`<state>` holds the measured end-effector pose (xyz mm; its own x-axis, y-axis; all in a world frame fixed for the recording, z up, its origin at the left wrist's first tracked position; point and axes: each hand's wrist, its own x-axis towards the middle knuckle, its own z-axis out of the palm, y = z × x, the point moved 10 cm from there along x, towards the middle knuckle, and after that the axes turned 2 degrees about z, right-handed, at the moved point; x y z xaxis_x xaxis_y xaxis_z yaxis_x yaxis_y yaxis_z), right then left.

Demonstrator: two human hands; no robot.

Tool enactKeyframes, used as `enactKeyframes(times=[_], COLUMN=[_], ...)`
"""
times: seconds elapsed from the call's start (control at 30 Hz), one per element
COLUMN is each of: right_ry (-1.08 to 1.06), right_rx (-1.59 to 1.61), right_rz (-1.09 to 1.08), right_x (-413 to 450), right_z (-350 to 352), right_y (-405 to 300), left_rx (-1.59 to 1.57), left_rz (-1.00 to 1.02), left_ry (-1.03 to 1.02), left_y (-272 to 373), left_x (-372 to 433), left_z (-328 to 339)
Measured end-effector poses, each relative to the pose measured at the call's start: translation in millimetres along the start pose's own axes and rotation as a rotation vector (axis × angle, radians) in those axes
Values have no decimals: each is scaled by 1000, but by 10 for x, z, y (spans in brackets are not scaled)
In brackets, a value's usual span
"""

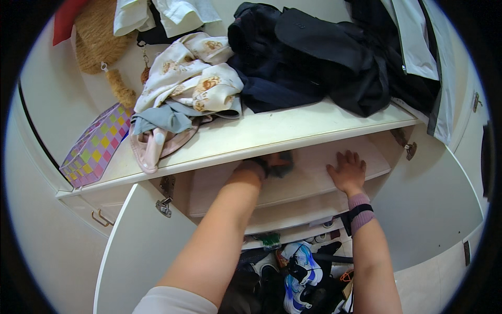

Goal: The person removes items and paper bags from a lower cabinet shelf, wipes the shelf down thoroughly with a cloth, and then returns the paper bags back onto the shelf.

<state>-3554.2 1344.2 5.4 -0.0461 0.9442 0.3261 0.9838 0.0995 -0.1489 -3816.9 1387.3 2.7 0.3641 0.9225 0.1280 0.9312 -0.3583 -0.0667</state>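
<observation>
Inside the open cabinet, under its white top, my left hand [276,159] presses a dark grey-green cloth [283,167] against the upper shelf [306,184]. The cloth and the hand are blurred, and the cabinet top's edge hides part of them. To the right, my right hand [348,171] rests palm down on the same shelf with fingers spread, holding nothing. A mauve cuff and a black strap are around the right wrist; a dark band is on the left one.
Cabinet doors stand open at left [145,251] and right [427,204], with metal hinges. Piled clothes [188,82] and a black bag [329,51] lie on the cabinet top [274,131] beside a checkered basket [96,153]. Shoes [302,271] fill the space below.
</observation>
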Motion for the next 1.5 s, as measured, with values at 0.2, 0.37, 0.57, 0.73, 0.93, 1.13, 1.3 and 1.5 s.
enactKeyframes(times=[0.2, 0.37, 0.57, 0.73, 0.93, 1.13, 1.3, 1.5], right_ry=[16, 24, -29, 1, 76, -37, -77, -60], right_rx=[7, -3, 1, -3, 3, -42, -64, -24], right_rz=[27, 43, 36, 30, 10, 37, 40, 41], right_x=[3, -6, -18, -3, -5, 2, -11, -3], right_z=[-12, 0, 1, 20, -7, 8, -4, 21], right_y=[39, 102, 55, 79, 73, 56, 31, 13], left_rx=[116, 176, 183, 138, 71, 60, 98, 158], left_rz=[-311, -448, -378, -203, -40, 18, -2, -350], left_ry=[-64, -84, -55, -7, 11, 16, -50, -78], left_y=[-1056, -1330, -1073, -288, 677, 783, 92, -1085], left_x=[-950, -1148, -690, -19, 591, 411, -284, -1314], left_z=[-306, -369, -328, -214, -32, -128, -281, -432])
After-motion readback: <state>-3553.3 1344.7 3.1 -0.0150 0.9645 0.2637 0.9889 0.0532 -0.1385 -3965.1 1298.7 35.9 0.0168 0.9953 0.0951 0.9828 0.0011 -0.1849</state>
